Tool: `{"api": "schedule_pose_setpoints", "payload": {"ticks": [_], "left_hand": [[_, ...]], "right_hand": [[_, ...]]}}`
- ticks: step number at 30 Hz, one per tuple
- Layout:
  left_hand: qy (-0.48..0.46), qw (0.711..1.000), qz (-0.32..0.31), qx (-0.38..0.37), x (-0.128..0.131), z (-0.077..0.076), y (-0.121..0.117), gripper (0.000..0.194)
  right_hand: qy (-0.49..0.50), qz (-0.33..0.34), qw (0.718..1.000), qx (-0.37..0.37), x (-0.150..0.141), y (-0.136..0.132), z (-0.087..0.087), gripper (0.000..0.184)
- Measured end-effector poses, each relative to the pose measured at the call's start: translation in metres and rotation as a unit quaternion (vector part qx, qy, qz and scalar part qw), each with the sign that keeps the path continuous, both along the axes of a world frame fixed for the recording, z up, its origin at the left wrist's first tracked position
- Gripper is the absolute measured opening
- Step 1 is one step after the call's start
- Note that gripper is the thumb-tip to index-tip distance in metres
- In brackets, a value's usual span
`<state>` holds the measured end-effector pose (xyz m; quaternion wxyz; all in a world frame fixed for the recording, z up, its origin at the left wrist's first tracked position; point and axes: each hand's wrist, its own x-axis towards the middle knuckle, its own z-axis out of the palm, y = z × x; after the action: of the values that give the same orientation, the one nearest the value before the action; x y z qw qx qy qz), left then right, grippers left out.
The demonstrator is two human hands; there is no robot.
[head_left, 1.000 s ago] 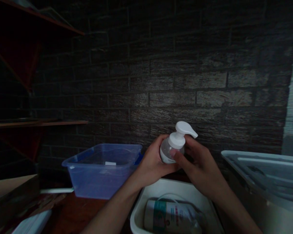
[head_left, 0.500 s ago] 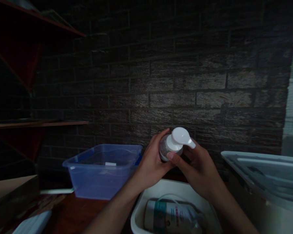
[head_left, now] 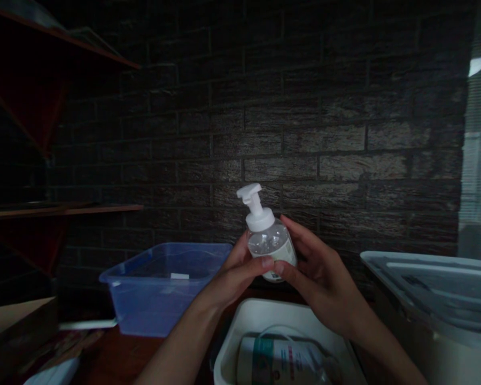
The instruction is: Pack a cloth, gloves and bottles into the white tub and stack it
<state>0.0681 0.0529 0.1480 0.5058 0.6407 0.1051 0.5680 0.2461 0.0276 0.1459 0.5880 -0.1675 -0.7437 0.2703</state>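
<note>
A clear pump bottle (head_left: 269,240) with a white pump head and a pale label is held up between both hands, leaning slightly left. My left hand (head_left: 240,272) grips its left side, thumb across the label and fingers hidden behind. From the right, my right hand (head_left: 320,278) closes on the bottle, its thumb on the lower label and its fingers round the far side. Below the hands stands a white tub (head_left: 248,310). In it lies a larger white bottle (head_left: 284,358) with a teal band and printed text, partly cut off by the frame.
A translucent blue bin (head_left: 152,302) stands on the brown table (head_left: 132,353) at left. To the right is a large container (head_left: 436,299) with a greyish lid. A cardboard box (head_left: 24,326) sits at far left, below wooden shelves (head_left: 104,209). Behind rises a dark brick wall (head_left: 264,117).
The pump bottle has been turned and tipped more upright, so its nozzle no longer points right and its label shows. My left thumb now lies across the front.
</note>
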Motion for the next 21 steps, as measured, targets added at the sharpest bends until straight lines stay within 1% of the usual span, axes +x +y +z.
{"api": "schedule_pose_setpoints", "payload": {"ticks": [3,7,9,11,13,16,18,21], "left_hand": [[0.029,0.997,0.058,0.041,0.0,0.002,0.002,0.068],[0.053,0.988,0.128,0.066,0.003,0.003,0.003,0.065],[0.067,0.985,0.134,0.082,0.007,0.003,0.004,0.063],[0.081,0.983,0.128,0.104,0.01,0.002,0.005,0.063],[0.091,0.979,0.133,0.126,0.012,0.001,0.006,0.065],[0.118,0.964,0.17,0.17,0.011,0.0,0.006,0.069],[0.151,0.944,0.193,0.221,0.008,0.0,0.005,0.074],[0.211,0.907,0.219,0.292,0.004,0.002,0.003,0.08]], "right_hand": [[-0.021,-0.048,0.998,0.039,-0.001,0.005,-0.003,0.068],[-0.056,-0.158,0.979,0.116,-0.001,0.01,-0.004,0.068],[-0.075,-0.203,0.966,0.143,0.0,0.012,-0.003,0.067],[-0.096,-0.232,0.955,0.157,0.002,0.013,-0.002,0.067],[-0.117,-0.25,0.947,0.164,0.003,0.014,-0.001,0.069],[-0.141,-0.258,0.94,0.172,0.004,0.016,-0.001,0.076],[-0.148,-0.259,0.937,0.181,0.004,0.018,-0.002,0.08],[-0.153,-0.259,0.934,0.192,0.003,0.021,-0.005,0.088]]}}
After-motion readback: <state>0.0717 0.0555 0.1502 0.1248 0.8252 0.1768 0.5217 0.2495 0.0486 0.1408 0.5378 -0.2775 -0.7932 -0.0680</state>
